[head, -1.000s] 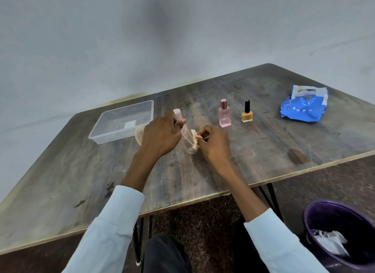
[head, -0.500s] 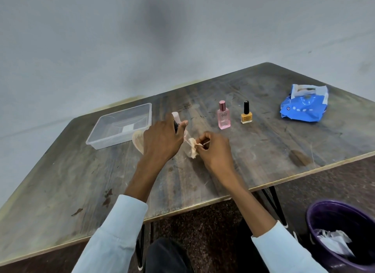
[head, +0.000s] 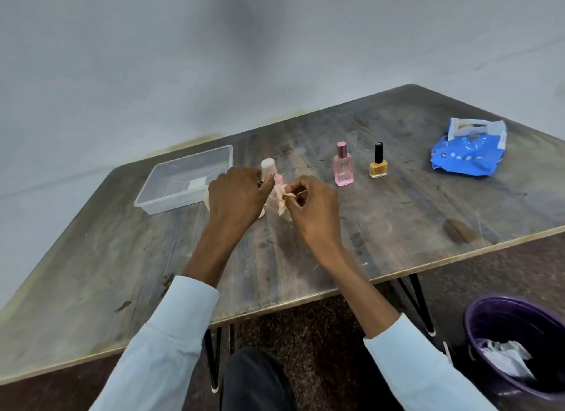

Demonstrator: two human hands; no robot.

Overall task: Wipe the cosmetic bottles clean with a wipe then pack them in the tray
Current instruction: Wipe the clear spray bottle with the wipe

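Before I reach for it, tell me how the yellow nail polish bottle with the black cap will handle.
The yellow nail polish bottle stands upright on the table, apart from the pink perfume bottle. Its tall thin cap over a squat base suggests it may tip if nudged high. It looks like glass, so probably smooth, breakable and heavy for its size.

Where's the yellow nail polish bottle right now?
In the head view, the yellow nail polish bottle stands upright on the table, right of centre, between the pink perfume bottle and the blue wipes pack.
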